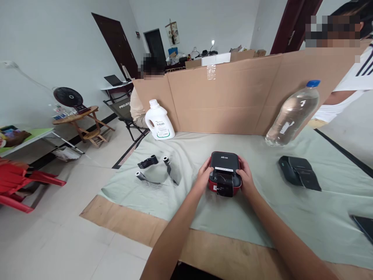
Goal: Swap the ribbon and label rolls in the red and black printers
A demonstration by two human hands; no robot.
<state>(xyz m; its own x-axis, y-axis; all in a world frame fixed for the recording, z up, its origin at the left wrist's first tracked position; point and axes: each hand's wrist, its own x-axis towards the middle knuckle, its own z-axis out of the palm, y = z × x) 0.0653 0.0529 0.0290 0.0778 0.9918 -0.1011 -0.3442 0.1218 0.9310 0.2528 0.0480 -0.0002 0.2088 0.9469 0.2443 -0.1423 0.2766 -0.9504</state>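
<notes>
A small black-and-red label printer (225,163) rests on the green cloth before me, its lid down. A glossy black strip (225,189) sticks out of its near side. On the printer's left side is my left hand (204,173), closed on the edge with the thumb on top. My right hand (245,175) grips the opposite side in the same way. Left of the printer lie several small rolls with dark film, among them a black one (148,161) and one with a trailing strip (171,169). A second dark device (298,172) with a black strip lies to the right.
A cardboard panel (221,101) stands across the table's back. Before it are a white jug (160,122) at left and a large clear bottle (294,114) at right. A dark flat object (364,227) lies at the right edge. Two people are beyond the panel.
</notes>
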